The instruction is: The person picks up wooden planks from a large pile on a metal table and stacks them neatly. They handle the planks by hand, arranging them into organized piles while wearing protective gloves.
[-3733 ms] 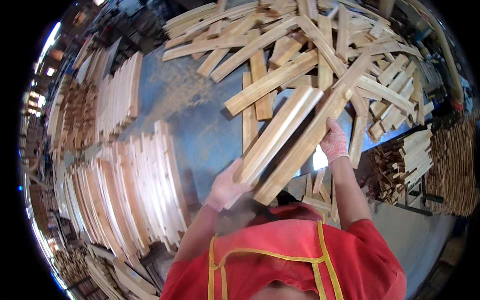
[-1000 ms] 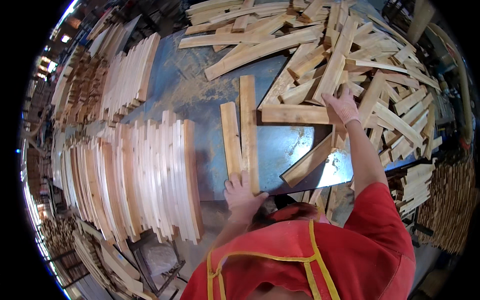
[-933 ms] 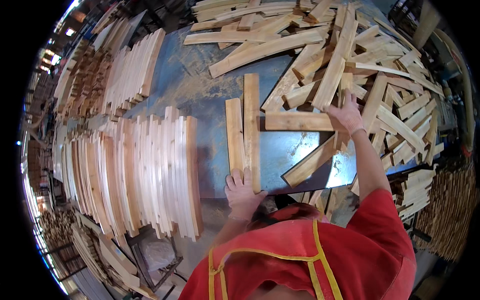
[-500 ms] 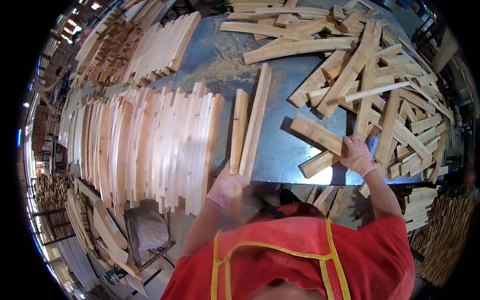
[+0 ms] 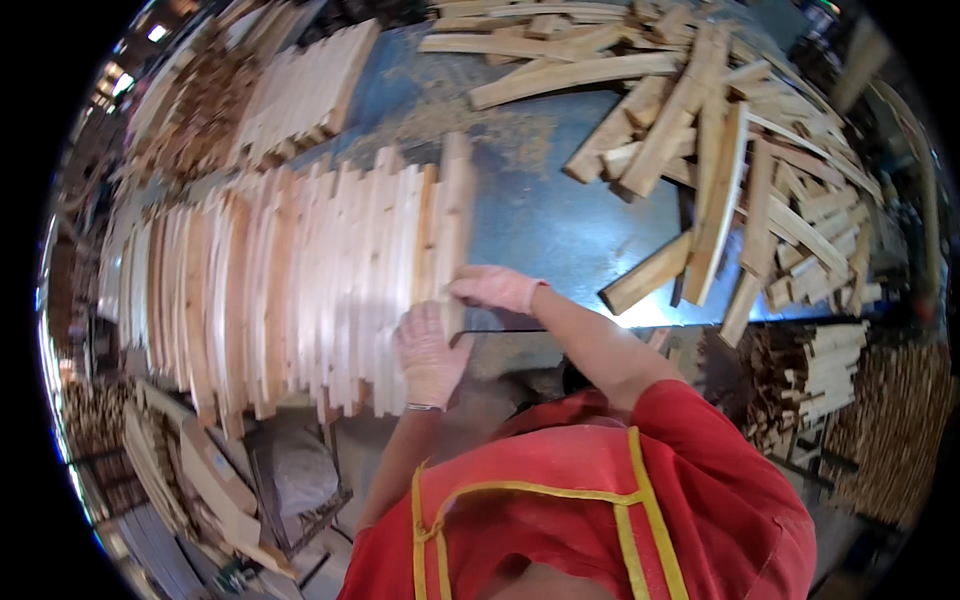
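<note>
A row of long pale wooden boards lies side by side on the blue-topped table. My left hand, in a pink glove, rests open over the near ends at the right side of the row, its thumb held apart. At the row's right edge, my gloved right hand has its closed fingers on the outermost wooden board, which looks smeared by motion. That board reaches farther back than its neighbours. The undersides of both hands are hidden.
A loose heap of wooden boards covers the table's right part, several jutting past the near edge. More stacked boards lie at the far left. Below the table stand a stack of strips at right and a metal-framed stand at left.
My right hand has left the heap and moved left to the row. The two separate boards near my left hand now lie against the row. My left hand has shifted left and opened.
</note>
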{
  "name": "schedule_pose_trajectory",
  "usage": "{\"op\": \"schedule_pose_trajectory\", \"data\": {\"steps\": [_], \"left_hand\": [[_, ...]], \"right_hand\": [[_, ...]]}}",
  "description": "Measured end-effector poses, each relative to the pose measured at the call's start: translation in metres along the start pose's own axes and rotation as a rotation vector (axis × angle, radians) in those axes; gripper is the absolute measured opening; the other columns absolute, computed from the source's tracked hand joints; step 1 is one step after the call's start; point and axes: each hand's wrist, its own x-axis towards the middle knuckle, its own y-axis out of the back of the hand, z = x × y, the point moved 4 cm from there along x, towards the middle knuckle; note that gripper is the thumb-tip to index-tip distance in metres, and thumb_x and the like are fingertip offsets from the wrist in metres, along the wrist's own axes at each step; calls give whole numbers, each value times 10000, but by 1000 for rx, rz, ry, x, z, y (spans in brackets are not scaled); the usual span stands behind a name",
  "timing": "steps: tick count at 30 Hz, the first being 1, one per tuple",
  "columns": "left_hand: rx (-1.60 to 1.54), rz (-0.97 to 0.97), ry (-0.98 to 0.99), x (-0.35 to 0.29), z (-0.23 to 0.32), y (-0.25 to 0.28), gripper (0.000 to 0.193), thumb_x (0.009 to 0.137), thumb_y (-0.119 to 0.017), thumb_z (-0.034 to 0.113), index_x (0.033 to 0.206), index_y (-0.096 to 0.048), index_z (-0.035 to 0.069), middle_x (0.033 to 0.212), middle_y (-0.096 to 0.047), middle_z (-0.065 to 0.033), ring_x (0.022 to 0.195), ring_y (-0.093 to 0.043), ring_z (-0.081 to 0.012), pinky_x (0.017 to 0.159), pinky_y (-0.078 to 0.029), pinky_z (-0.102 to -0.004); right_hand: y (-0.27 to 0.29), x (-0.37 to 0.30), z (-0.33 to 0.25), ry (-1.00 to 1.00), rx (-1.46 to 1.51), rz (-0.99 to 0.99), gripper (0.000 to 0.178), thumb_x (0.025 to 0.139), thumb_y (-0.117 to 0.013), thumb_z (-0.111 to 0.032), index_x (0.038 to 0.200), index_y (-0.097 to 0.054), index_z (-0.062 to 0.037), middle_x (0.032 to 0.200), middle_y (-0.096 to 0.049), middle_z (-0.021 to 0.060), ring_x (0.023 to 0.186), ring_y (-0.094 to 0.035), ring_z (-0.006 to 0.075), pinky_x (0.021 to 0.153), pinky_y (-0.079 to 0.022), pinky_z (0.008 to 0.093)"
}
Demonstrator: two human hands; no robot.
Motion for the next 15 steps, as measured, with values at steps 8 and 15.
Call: {"op": "schedule_pose_trajectory", "data": {"steps": [8,15], "left_hand": [[163,7,6,3,9,-2,836,858,-729,386,1572,-448,56,1582,-456,-169,1488,-382,-402,1243,-295,-555],[-315,-243,-231,48,155,-19,830,872,-759,379,1569,-452,48,1576,-479,-186,1460,-436,-361,1212,-343,-483]], "right_hand": [[263,-172,-86,-42,-880,1227,413,732,-776,-384,939,-683,-39,1039,-710,236,1048,-673,426,904,-545,533],[364,-226,90,-280,-297,1132,496,857,-732,-340,1222,-688,-7,1062,-751,241,1013,-731,373,898,-578,449]]}}
